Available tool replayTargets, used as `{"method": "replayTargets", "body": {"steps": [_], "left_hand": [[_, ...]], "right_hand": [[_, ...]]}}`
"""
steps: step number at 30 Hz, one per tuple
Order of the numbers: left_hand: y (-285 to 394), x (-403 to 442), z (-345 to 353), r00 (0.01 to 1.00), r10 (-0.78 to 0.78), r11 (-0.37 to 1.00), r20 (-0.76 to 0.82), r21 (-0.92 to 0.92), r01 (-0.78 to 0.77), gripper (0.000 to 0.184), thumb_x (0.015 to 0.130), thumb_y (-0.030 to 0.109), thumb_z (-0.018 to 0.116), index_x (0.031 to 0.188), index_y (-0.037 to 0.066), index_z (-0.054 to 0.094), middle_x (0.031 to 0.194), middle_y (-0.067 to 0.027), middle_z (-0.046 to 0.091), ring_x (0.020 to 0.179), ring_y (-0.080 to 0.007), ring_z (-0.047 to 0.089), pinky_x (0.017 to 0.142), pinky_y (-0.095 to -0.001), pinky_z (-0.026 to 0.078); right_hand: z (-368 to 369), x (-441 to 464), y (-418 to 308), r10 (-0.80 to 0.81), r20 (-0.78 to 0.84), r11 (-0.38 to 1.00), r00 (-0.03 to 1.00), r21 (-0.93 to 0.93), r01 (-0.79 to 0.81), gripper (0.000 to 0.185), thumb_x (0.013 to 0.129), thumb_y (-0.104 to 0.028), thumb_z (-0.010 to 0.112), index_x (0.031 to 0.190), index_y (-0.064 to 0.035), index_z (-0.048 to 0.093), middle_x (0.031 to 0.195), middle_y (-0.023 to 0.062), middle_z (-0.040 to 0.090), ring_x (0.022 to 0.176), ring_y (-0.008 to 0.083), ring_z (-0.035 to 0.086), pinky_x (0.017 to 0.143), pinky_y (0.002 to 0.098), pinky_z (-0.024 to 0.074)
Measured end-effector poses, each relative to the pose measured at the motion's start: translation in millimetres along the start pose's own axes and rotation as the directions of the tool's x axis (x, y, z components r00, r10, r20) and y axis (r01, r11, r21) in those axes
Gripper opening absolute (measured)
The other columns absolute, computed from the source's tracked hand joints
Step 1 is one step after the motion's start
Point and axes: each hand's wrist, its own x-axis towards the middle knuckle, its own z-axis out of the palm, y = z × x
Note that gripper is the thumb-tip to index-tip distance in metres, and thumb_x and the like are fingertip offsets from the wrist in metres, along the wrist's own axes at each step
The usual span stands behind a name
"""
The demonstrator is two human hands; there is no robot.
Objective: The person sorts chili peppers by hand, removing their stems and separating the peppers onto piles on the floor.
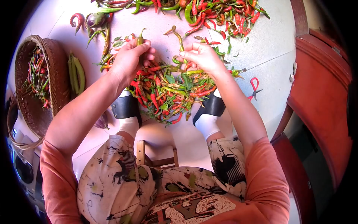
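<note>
My left hand (130,56) is closed, its thumb and fingers pinching a green chili pepper (140,39) whose stem points up. My right hand (204,58) pinches a long, twisted green and brownish chili pepper (180,42) between thumb and fingers; the curled lower end hangs beside the fingertips. Below both hands, between my feet, lies a mixed pile of red and green chili peppers (153,98) with leaves and stems among them. Part of the pile sits hidden behind my hands and forearms.
Another heap of chili peppers (201,16) lies farther off, near an eggplant (96,20). On the left, a woven basket (59,74) holds more peppers, beside long green vegetables (77,74). Red-handled scissors (254,85) lie right, near a red wooden cabinet (317,93). Beneath me is a wooden stool (141,151).
</note>
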Motion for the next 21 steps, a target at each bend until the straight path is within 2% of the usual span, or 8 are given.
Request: {"method": "replayTargets", "body": {"steps": [1,5,8,12,13,15,19,21], "left_hand": [[1.6,-0.8,2.2,1.0,0.0,1.0,0.0,0.001,0.0,0.009,0.09,0.015,0.054,0.094,0.007,0.053,0.079,-0.0027,0.059,0.065,-0.0099,0.055,0.056,-0.0222,0.041],[2.4,1.3,1.9,0.999,-0.005,0.993,-0.039,0.119,0.01,0.011,0.089,0.018,0.056,0.092,0.008,0.053,0.078,-0.0016,0.058,0.063,-0.0085,0.053,0.053,-0.0209,0.04],[3.6,3.5,0.9,0.999,0.014,0.994,-0.036,0.111,-0.01,0.011,0.089,0.019,0.057,0.092,0.009,0.053,0.077,-0.0011,0.058,0.062,-0.0079,0.053,0.051,-0.0201,0.039],[5.4,-0.4,2.6,0.999,-0.003,0.994,-0.037,0.112,0.007,0.011,0.089,0.02,0.057,0.091,0.01,0.052,0.077,-0.0004,0.058,0.06,-0.0071,0.052,0.05,-0.0192,0.038],[5.6,-1.3,3.6,0.999,-0.01,0.992,-0.041,0.125,0.015,0.012,0.089,0.02,0.057,0.091,0.01,0.052,0.076,-0.0003,0.058,0.06,-0.007,0.052,0.05,-0.0191,0.037],[4.8,-1.8,5.9,0.999,-0.006,0.991,-0.036,0.134,0.011,0.011,0.089,0.02,0.057,0.091,0.009,0.052,0.076,0.0,0.058,0.059,-0.0068,0.052,0.049,-0.0194,0.037],[5.5,-1.8,9.0,1.0,-0.012,0.989,-0.022,0.147,0.015,0.011,0.089,0.02,0.056,0.09,0.01,0.053,0.076,-0.0003,0.058,0.059,-0.0067,0.052,0.049,-0.0198,0.037],[6.0,-2.3,9.2,0.999,-0.016,0.99,-0.046,0.143,0.022,0.011,0.089,0.02,0.056,0.09,0.01,0.053,0.076,-0.0003,0.058,0.059,-0.0067,0.052,0.048,-0.0198,0.037]], "right_hand": [[-1.2,2.4,6.3,-0.001,0.0,1.0,1.0,0.0,0.001,0.019,0.085,-0.019,0.063,0.096,-0.0041,0.058,0.085,0.0061,0.066,0.059,0.0054,0.057,0.05,0.017,0.0418],[-3.8,6.2,26.9,-0.08,-0.068,0.909,0.994,-0.414,0.045,0.022,0.083,-0.02,0.065,0.094,-0.0011,0.061,0.079,0.0061,0.066,0.065,0.01,0.06,0.055,0.0219,0.0453],[-1.5,-9.2,5.2,-0.09,-0.016,0.602,0.996,-0.798,0.041,0.026,0.079,-0.029,0.068,0.087,-0.0045,0.068,0.076,0.005,0.067,0.063,0.011,0.06,0.062,0.027,0.0476],[-28.4,4.3,-18.0,-0.326,-0.284,0.631,0.902,-0.775,-0.016,0.027,0.078,-0.031,0.067,0.087,-0.0056,0.068,0.075,0.0057,0.067,0.064,0.0116,0.06,0.061,0.0277,0.0474],[-36.6,14.1,-19.5,-0.41,-0.388,0.683,0.825,-0.73,-0.004,0.025,0.077,-0.036,0.063,0.083,-0.0115,0.067,0.078,0.008,0.068,0.072,0.0232,0.065,0.066,0.0339,0.0503],[-47.1,34.6,-21.0,-0.428,-0.512,0.784,0.745,-0.621,0.024,0.031,0.076,-0.036,0.066,0.088,-0.0077,0.066,0.082,0.0087,0.068,0.074,0.0238,0.066,0.067,0.0335,0.0508],[-46.9,55.8,-14.6,-0.447,-0.546,0.803,0.708,-0.594,0.048,0.029,0.076,-0.028,0.069,0.091,-0.0037,0.064,0.08,0.0094,0.068,0.07,0.02,0.065,0.065,0.0309,0.0504],[-48.8,55.1,-13.0,-0.425,-0.56,0.898,0.711,-0.361,0.252,0.02,0.077,-0.018,0.069,0.091,-0.0037,0.064,0.073,0.0054,0.066,0.062,0.0125,0.061,0.058,0.025,0.0478]]}}
